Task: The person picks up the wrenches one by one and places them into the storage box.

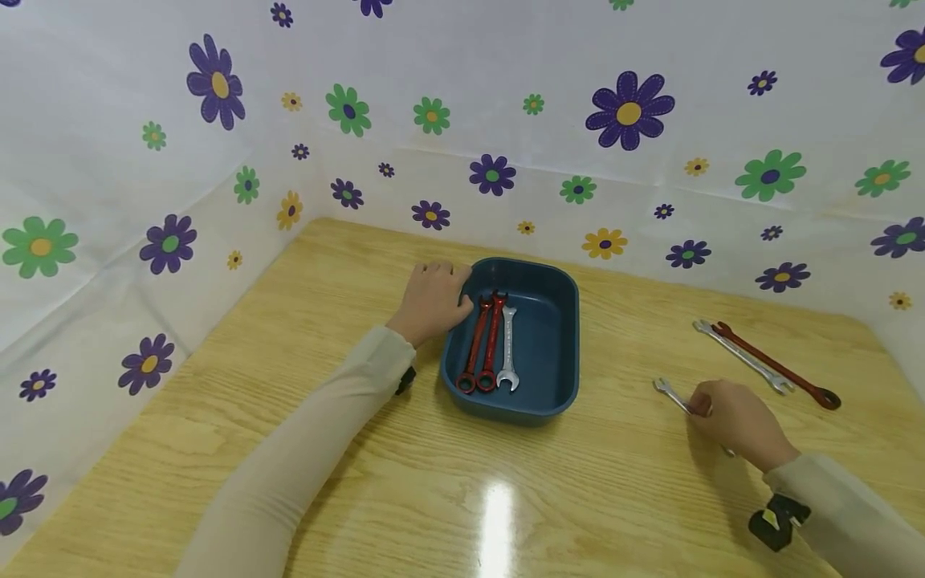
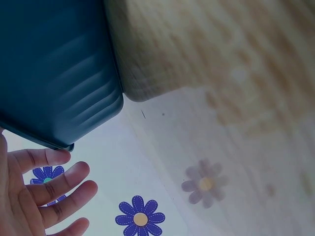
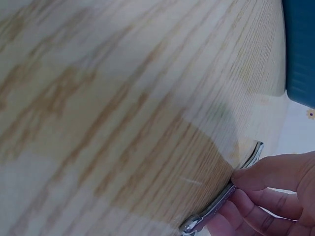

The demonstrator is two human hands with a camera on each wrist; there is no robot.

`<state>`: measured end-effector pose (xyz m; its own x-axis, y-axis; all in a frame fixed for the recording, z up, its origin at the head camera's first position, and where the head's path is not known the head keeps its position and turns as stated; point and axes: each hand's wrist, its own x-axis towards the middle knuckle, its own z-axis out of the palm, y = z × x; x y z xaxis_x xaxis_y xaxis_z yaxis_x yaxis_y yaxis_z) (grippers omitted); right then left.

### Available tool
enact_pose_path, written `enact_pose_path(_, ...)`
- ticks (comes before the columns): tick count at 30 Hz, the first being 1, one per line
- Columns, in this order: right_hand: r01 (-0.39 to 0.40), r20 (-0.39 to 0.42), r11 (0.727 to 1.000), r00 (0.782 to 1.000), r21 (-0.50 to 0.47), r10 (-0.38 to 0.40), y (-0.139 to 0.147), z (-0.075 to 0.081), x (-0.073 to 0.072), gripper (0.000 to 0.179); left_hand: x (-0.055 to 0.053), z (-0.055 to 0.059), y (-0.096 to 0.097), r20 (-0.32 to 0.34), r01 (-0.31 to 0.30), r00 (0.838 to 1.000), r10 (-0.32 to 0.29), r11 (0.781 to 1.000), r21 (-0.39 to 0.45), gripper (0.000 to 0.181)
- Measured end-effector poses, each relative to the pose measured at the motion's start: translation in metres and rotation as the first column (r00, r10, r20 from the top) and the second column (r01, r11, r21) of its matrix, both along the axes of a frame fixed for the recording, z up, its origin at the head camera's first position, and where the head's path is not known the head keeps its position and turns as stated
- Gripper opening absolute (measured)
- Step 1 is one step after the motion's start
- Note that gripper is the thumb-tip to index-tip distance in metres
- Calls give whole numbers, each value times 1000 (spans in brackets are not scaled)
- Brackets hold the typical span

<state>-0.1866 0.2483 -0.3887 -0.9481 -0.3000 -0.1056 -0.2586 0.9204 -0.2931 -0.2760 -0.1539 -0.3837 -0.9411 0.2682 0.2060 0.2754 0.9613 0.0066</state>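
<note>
Head view: our left hand touches a blue, rectangular, plastic-looking tray, likely steadying it; to its right, our right hand pinches a slim silver metal wrench. Left wrist view reveals spread fingers at the rim; right wrist view, the mid-shaft clamp hidden from above, presumably for balance.

White flower-print sheet behind wood-grain table.

Brightly lit in the head view, glaring white off the glossy counter, only softly shadowed; duller in both wrist views, hazy with reflections and blurred up close.
</note>
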Motion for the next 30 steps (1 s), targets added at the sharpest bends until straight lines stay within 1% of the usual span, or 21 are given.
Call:
enact_pose_path(10, 9, 18, 1000, 1000, 2, -9, 0, -1, 0, 8, -1, 0, 0, -18, 13, 1000, -13, 1000, 6, 46)
enact_pose_path(21, 24, 6, 999, 1000, 31, -24, -1, -1, 0, 9, -1, -3, -1, -46, 22, 999, -22, 1000, 1, 41)
enact_pose_path(25, 13, -3, 1000, 1000, 24, -13, 0, -1, 1, 8, 0, -3, -1, -53, 28, 998, -27, 1000, 7, 40)
enact_pose_path(30, -21, -26, 1000, 999, -2, 21, 3, 1, 1, 6, -1, -2, -1, -49, 28, 998, -27, 1000, 5, 41)
